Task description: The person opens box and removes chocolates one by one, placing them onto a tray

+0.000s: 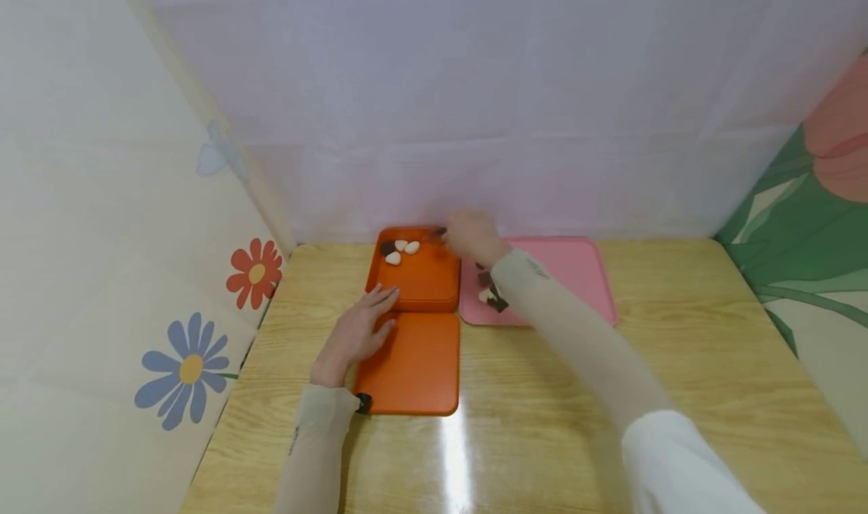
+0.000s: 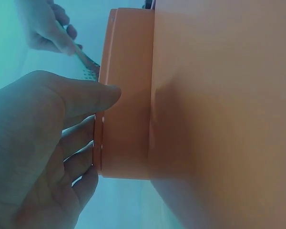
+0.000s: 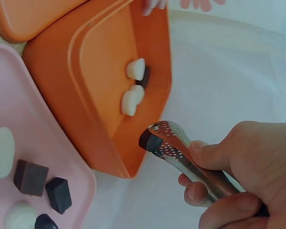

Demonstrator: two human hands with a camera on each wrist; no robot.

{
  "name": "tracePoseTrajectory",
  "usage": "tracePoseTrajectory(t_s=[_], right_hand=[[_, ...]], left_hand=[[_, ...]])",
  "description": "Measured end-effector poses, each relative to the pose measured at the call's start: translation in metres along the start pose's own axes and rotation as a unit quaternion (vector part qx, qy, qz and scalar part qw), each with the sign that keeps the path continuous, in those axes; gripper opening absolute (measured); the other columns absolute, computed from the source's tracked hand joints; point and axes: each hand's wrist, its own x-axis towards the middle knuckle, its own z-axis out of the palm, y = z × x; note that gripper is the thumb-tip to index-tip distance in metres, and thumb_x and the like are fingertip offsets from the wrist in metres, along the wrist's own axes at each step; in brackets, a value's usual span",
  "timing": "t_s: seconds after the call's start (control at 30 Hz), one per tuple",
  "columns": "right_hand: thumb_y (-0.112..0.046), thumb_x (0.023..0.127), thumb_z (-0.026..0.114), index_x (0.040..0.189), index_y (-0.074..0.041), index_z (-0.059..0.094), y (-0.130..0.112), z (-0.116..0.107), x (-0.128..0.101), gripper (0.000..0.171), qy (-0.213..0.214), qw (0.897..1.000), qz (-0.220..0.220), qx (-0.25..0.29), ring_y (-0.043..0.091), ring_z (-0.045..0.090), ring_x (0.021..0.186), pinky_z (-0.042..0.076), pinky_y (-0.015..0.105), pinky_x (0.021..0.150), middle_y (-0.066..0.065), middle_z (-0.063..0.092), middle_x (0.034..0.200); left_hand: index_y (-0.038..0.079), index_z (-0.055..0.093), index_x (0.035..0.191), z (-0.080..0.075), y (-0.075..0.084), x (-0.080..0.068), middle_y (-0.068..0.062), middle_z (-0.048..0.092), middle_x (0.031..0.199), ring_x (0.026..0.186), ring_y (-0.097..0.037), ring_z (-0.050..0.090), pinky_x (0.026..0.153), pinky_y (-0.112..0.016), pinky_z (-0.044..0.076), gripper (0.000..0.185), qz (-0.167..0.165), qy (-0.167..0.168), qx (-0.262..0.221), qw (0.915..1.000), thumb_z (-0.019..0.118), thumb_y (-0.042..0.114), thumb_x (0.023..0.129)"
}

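The right hand (image 3: 238,176) has its fingers (image 3: 193,191) wrapped around a pair of perforated stainless steel tongs (image 3: 174,148), and the tips are pinched on a small dark brown chocolate piece (image 3: 147,141), held right over the near corner of the square orange plastic box (image 1: 417,273). That piece looks light and hard but kind of slick, so I'd say a grip across its flat sides is the safest bet, and easy on the squeeze or it could pop out.

The left hand (image 1: 356,329) has its fingers laid out flat, pressing against the box wall, palm partly on the flat orange lid (image 1: 414,367) lying just in front of it.

Inside the box at the back there are a few white rounded candies (image 3: 133,93) with a dark one (image 1: 388,248) tucked beside them. The box walls are low, so clearing the rim shouldn't take much.

Just to the right is the pink plastic tray (image 1: 576,273), touching the box, with more dark squares (image 3: 31,177) and white pieces (image 3: 1,151). Plenty of bare wooden tabletop (image 1: 610,408) around; the fabric backdrop sits close behind the box.
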Motion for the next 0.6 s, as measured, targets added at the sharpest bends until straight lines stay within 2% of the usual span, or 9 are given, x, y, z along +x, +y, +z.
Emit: tracePoseTrajectory(t_s=[0.1,0.3,0.47,0.6], right_hand=[[-0.033,0.109,0.061,0.108,-0.011,0.072,0.004,-0.008,-0.004,0.024,0.005,0.999,-0.001,0.037,0.022,0.068,0.084,0.059,0.038,0.071,0.007,0.073,0.104],[-0.033,0.109,0.060,0.093,-0.012,0.071,0.014,-0.020,-0.015,0.028,0.021,0.998,-0.010,0.055,0.019,0.059,0.071,0.048,0.033,0.059,0.005,0.068,0.087],[-0.033,0.109,0.061,0.091,-0.012,0.073,0.020,-0.027,-0.027,0.030,0.024,0.995,-0.015,0.094,0.018,0.059,0.067,0.047,0.030,0.056,0.005,0.069,0.085],[-0.035,0.110,0.061,0.092,-0.011,0.073,0.030,-0.031,-0.038,0.032,0.029,0.994,-0.001,0.107,0.018,0.059,0.066,0.046,0.029,0.054,0.006,0.069,0.086]], left_hand=[[0.005,0.050,0.160,0.000,-0.001,-0.001,-0.014,0.047,0.166,0.159,-0.039,0.035,0.124,-0.062,0.037,0.061,-0.001,0.003,0.001,1.0000,0.071,0.015,0.103],[0.005,0.049,0.160,0.000,-0.004,-0.002,-0.015,0.047,0.167,0.159,-0.040,0.035,0.123,-0.063,0.037,0.062,-0.002,0.007,0.000,1.0000,0.072,0.014,0.103],[0.004,0.049,0.160,0.001,-0.004,-0.003,-0.016,0.047,0.166,0.159,-0.041,0.035,0.123,-0.064,0.037,0.062,-0.005,0.010,-0.004,0.9999,0.072,0.014,0.103],[0.006,0.049,0.160,0.002,-0.004,0.000,-0.013,0.046,0.167,0.160,-0.037,0.033,0.125,-0.061,0.036,0.062,-0.008,0.004,-0.004,1.0000,0.071,0.016,0.104]])
